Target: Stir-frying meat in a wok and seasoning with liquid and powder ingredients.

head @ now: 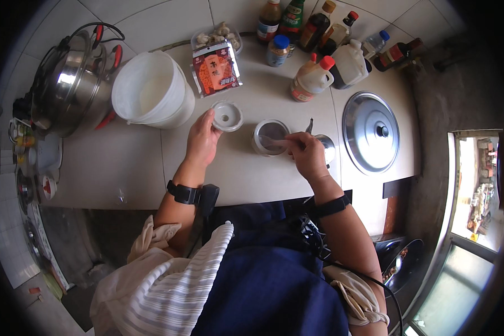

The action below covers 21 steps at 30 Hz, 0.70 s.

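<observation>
My left hand [203, 136] holds a round, pale lid [227, 116] with a small knob or hole at its middle, above the counter. In my right hand [306, 151] is the handle of a small translucent spoon [273, 142], whose bowl lies over or inside the mouth of a round jar [256, 147]. Greyish-brown contents show in the jar. Partly hidden behind my right hand is a small shiny metal container [328, 150]. A red seasoning packet [216, 69] leans on a clear plastic box of garlic bulbs [201, 38] behind the lid.
A white plastic bucket [151, 90] stands at the left, beside a steel pot [67, 84] with red handles. Several sauce bottles [313, 29] and a jug with a red cap [308, 84] stand at the back. A large metal pot lid [367, 134] lies on the right of the counter [235, 180].
</observation>
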Each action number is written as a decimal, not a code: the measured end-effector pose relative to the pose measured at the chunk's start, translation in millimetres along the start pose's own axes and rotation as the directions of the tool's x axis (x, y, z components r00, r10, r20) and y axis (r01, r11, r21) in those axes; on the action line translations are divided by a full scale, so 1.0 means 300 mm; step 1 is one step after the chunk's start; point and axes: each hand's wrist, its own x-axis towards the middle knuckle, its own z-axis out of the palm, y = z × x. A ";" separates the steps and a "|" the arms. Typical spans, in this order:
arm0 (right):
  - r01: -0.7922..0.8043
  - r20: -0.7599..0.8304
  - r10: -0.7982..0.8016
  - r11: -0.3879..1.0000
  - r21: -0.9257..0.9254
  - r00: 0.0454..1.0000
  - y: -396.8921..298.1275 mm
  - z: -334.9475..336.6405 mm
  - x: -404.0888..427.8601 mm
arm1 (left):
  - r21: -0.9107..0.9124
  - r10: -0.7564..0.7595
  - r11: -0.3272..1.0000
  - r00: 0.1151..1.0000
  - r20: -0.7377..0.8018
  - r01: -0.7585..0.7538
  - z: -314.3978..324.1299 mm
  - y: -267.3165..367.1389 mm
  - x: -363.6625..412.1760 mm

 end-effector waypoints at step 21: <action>0.070 -0.177 -0.069 0.998 -0.001 0.982 -0.007 -0.027 -0.063 | 0.013 -0.033 0.999 0.998 0.058 0.032 0.033 0.006 -0.008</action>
